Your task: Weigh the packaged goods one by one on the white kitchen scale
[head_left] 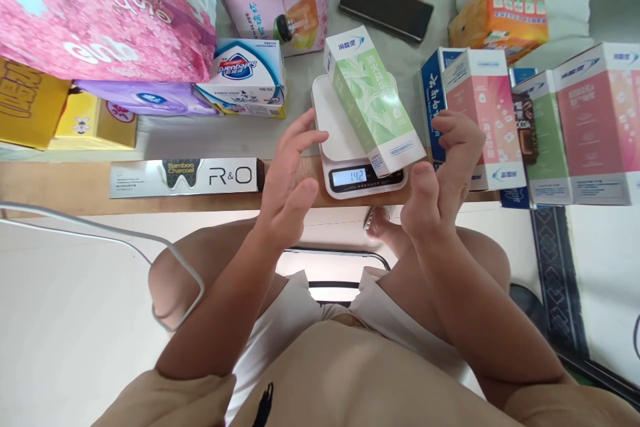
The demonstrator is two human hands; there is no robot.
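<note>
While the green tissue box point(373, 99) lies slanted on the white kitchen scale point(345, 147), both hands hover near it without touching it. The box hangs over the right rim of the scale platform, and its lower corner covers a part of the display, which shows 142. The left hand point(289, 181) is open, fingers spread and a little bent, just beside the left edge of the scale; it holds nothing. The right hand point(443, 167) is at the right of the scale, fingers curled loosely and thumb pointing down; it also holds nothing, and it is in front of a pink tissue box point(487, 113).

The scale stands at the front edge of the wooden table point(60, 187), and this edge runs from left to right just before the hands. Free room is small: between the scale and the Safeguard soap box point(247, 77) there is a strip of bare grey cloth, and behind the scale a dark phone point(386, 7) lies flat, well apart. At the left front edge lies an R&O toothpaste box point(187, 177), near the left hand. At the right, several more upright boxes, pink and green point(595, 120), stand close together side by side, touching. An orange carton point(500, 20) is behind them. At the far left a big pink tissue pack point(100, 13) rests on yellow boxes point(30, 107). All the boxes are closed, so I cannot tell what is inside.
</note>
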